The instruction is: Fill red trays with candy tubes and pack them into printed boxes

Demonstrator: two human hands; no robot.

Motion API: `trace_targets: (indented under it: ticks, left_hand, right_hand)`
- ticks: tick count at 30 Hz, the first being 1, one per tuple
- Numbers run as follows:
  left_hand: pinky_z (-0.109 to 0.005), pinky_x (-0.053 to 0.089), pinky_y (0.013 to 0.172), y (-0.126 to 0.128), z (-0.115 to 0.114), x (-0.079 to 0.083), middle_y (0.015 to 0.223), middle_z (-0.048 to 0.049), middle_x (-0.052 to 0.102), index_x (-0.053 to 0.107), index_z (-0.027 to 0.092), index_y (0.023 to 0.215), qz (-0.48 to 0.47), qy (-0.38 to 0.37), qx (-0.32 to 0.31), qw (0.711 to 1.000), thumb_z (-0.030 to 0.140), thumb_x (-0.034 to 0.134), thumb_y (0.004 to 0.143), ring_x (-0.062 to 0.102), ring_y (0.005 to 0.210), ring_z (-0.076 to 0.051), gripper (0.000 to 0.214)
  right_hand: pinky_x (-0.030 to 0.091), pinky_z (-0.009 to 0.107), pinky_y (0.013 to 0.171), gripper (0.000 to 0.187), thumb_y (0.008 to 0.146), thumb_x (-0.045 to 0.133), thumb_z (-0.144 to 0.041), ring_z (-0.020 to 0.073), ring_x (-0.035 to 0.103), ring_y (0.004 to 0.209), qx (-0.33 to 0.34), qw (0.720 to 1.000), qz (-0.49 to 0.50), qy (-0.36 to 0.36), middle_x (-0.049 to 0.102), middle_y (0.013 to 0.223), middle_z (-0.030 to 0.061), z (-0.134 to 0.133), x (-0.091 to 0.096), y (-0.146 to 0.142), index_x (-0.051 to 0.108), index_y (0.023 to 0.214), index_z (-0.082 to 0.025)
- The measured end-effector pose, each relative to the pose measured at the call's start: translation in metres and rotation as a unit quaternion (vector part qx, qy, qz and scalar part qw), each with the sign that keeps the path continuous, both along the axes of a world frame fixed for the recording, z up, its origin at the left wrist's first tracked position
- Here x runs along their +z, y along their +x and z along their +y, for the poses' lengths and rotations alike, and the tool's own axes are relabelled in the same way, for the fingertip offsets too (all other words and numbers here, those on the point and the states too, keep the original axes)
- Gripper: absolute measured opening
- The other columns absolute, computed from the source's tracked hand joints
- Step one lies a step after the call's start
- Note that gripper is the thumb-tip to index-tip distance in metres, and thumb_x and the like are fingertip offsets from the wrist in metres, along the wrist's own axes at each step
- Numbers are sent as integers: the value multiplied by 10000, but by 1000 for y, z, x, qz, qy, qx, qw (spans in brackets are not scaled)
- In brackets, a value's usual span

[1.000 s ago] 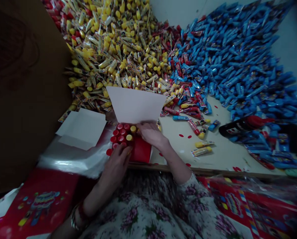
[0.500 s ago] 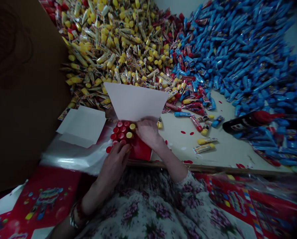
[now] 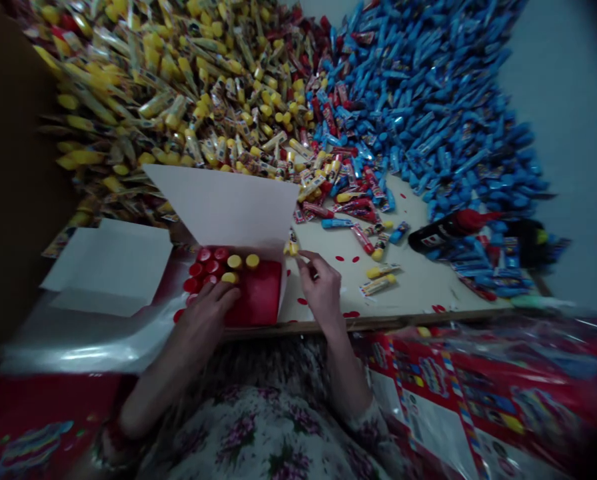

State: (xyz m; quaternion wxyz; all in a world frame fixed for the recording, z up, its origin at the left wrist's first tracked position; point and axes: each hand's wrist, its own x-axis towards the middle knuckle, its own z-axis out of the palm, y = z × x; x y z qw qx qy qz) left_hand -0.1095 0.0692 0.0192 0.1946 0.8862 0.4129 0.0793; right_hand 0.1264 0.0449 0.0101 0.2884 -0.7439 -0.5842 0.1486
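An open box with a red inside (image 3: 258, 293) sits at the table's near edge, its white lid (image 3: 223, 207) standing up behind it. Upright tubes with red caps (image 3: 206, 267) and yellow caps (image 3: 241, 262) fill its far left part. My left hand (image 3: 203, 313) lies on the red caps, its fingers spread and holding nothing. My right hand (image 3: 321, 283) is just outside the box, on the right. Its fingertips are beside a small yellow-capped tube (image 3: 291, 247) at the lid's corner, with the thumb and finger apart.
Huge piles of yellow tubes (image 3: 178, 100) and blue tubes (image 3: 418, 100) cover the table's far side. Loose tubes (image 3: 378, 273) and red dots lie on the cream table (image 3: 413, 300). A white sheet (image 3: 111, 267) lies left; a dark bottle (image 3: 451, 230) lies right.
My right hand has moved off the caps, rightward to the small yellow-capped tube. My left hand has shifted slightly on the caps. The whole view has swung, so everything sits further left.
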Motion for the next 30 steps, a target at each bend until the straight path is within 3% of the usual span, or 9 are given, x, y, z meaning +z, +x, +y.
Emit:
trace_targets:
  ticks: [3,7,10,13,19,21,24,27,30]
  left_hand:
    - [-417,462,919,-12,18,-8,1194,-93,600,625,190,1103,-17,7,-62,998,92,395,830,516,1079,-263,370]
    - [-399,449,935,-23,30,-9,1223,-78,575,618,212,1124,-2,-8,-72,997,234,463,882,500,1119,-257,288]
    - [-382,463,905,-24,27,3,1178,-78,587,609,240,1179,16,-37,-73,996,290,456,918,519,1090,-240,307]
    - [-384,471,899,-22,23,9,1155,-79,595,612,227,1177,28,-43,-90,995,280,448,934,525,1076,-231,298]
    - [-413,484,893,-23,29,-3,1156,-94,601,630,184,1079,26,37,-111,993,267,549,871,528,1060,-257,239]
    - [-409,480,912,-23,29,-4,1181,-91,596,613,176,1101,27,56,-124,990,218,534,869,512,1101,-257,249]
    - [-396,471,936,-20,23,3,1202,-88,593,587,163,1143,41,54,-130,989,106,462,877,493,1140,-240,299]
    - [-374,483,903,-16,17,10,1176,-90,599,588,152,1127,64,33,-101,992,62,449,869,513,1095,-226,306]
    - [-375,470,906,-10,14,11,1124,-93,612,606,139,1098,97,31,-82,991,58,470,859,522,1061,-227,286]
  right_hand:
    - [471,335,822,345,961,362,-317,223,606,916,-184,980,-69,-42,628,1025,125,-29,-20,44,631,1102,-153]
    - [464,444,819,516,906,450,-419,346,548,1048,-357,906,-170,-153,523,1161,234,-49,-44,89,494,1297,-85]
    - [476,460,804,708,878,465,-506,368,566,1034,-420,875,-135,-198,505,1181,263,-43,-55,110,330,1402,-50]
    - [484,442,783,627,875,471,-366,348,588,1019,-436,864,-89,-235,492,1225,270,-31,-56,126,309,1398,-59]
    - [458,387,750,401,806,549,-301,294,620,897,-308,906,-80,-279,641,936,131,-30,-30,116,505,1179,-162]
    - [454,372,739,378,796,574,-371,264,612,836,-272,942,-61,-185,641,882,95,-35,-18,96,515,1118,-183]
    - [472,317,684,457,781,613,-441,199,604,744,-159,981,107,-9,648,879,48,-36,-3,57,460,1141,-204]
    - [502,278,689,486,824,611,-406,164,634,790,22,956,288,61,664,975,38,-23,-1,17,402,1226,-232]
    - [501,296,833,278,867,572,-292,169,632,956,167,944,280,49,653,1087,50,-2,-13,-12,513,1131,-230]
